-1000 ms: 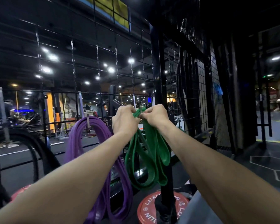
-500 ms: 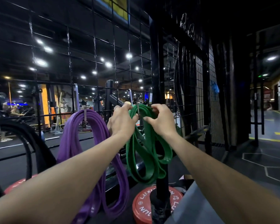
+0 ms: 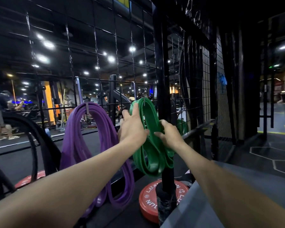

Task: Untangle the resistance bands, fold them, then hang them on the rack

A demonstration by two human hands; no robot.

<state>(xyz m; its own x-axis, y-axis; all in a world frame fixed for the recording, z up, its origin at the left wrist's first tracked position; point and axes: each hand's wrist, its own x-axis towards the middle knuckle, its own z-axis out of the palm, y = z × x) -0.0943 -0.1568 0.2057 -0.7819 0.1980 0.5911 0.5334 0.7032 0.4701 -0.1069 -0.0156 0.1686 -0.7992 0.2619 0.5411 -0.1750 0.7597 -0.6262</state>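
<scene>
Two folded resistance bands are seen hanging side by side on hooks of the black wire rack (image 3: 95, 66). The green band (image 3: 152, 163) is draped over a small metal hook (image 3: 144, 101) just left of the rack's thick black post (image 3: 163, 89), and its loops hang down in front of that post. The left hand (image 3: 132, 127) is laid against the left side of the green band, its fingers fairly straight and spread, the fingertips reaching up near the top of the loop. The right hand (image 3: 169, 134) is placed on the band's right side, fingers curled around the strands with the thumb pointing left; the strands are held between thumb and fingers. The purple band (image 3: 87, 142) is hung from a second hook to the left, apart from both hands, its long loops falling toward the floor. A red weight plate (image 3: 149, 201) is seen lying at the foot of the post, below the green band.
</scene>
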